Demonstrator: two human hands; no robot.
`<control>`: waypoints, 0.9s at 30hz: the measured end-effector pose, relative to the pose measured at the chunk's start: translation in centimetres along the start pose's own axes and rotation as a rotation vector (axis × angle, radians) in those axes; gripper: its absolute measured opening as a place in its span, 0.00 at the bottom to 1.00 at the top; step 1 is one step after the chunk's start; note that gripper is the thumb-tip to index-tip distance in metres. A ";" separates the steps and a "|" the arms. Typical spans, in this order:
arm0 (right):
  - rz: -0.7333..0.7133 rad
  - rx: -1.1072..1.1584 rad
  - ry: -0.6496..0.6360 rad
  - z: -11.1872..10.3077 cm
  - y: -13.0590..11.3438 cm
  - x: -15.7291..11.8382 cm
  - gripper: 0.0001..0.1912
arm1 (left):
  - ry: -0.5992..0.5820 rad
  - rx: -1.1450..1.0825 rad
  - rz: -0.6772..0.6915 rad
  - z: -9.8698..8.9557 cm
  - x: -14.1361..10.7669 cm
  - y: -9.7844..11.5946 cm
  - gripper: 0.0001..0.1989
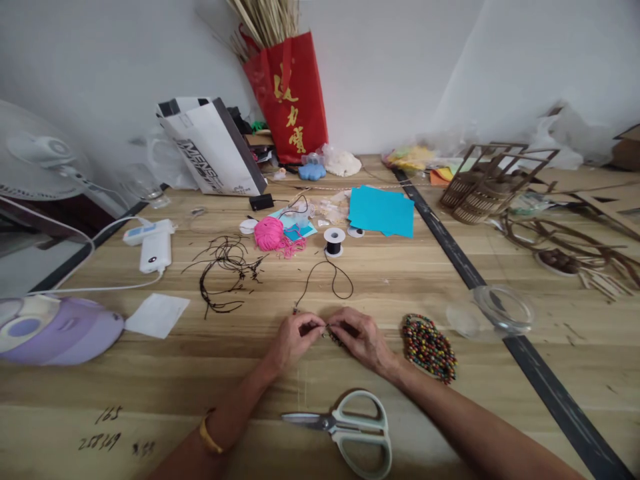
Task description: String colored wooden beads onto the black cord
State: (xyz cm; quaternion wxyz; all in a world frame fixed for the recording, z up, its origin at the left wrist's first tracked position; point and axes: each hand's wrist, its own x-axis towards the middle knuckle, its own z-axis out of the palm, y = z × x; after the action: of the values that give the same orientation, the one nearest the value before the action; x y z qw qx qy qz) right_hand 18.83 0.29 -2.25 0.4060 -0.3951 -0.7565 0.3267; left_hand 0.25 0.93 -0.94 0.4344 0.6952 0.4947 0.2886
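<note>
My left hand (299,339) and my right hand (361,335) meet low over the table, each with thumb and fingertips pinched on a black cord (344,272). The cord loops away from my hands toward a white spool (335,241) wound with black thread. Some small beads (334,339) show under the fingers of my right hand, mostly hidden. A pile of multicoloured bead strings (430,348) lies to the right of that hand. Nearer to me, scissors with pale handles (345,427) rest on the tabletop, blades pointing left.
Cut black cords (223,267) lie left of the spool, near a pink yarn ball (269,233). Blue sheets (381,211) sit farther back. A clear round dish (503,309) and brown woven baskets (480,190) are at right. A purple device (65,331) stands at left.
</note>
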 end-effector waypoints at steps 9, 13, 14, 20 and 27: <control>0.044 0.019 0.003 0.1 0.1 0.0 0.07 | -0.002 -0.008 -0.012 -0.1 0.1 0.2 0.07; 0.045 0.022 0.004 0.0 -0.1 0.1 0.08 | -0.007 -0.011 -0.028 -0.2 0.1 0.3 0.07; 0.047 0.024 0.002 0.0 -0.1 0.1 0.08 | -0.010 -0.011 -0.030 -0.2 0.1 0.4 0.07; 0.064 0.045 -0.012 0.0 -0.2 0.1 0.08 | -0.012 -0.004 -0.024 -0.2 0.0 0.3 0.07; 0.049 0.051 -0.016 0.0 -0.3 0.2 0.09 | -0.018 0.013 -0.008 -0.2 0.0 0.2 0.07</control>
State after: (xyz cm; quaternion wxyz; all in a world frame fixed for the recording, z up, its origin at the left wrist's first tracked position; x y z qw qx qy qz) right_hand 18.71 0.32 -1.96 0.4018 -0.4002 -0.7414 0.3589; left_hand 0.18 0.94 -0.64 0.4357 0.6984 0.4955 0.2774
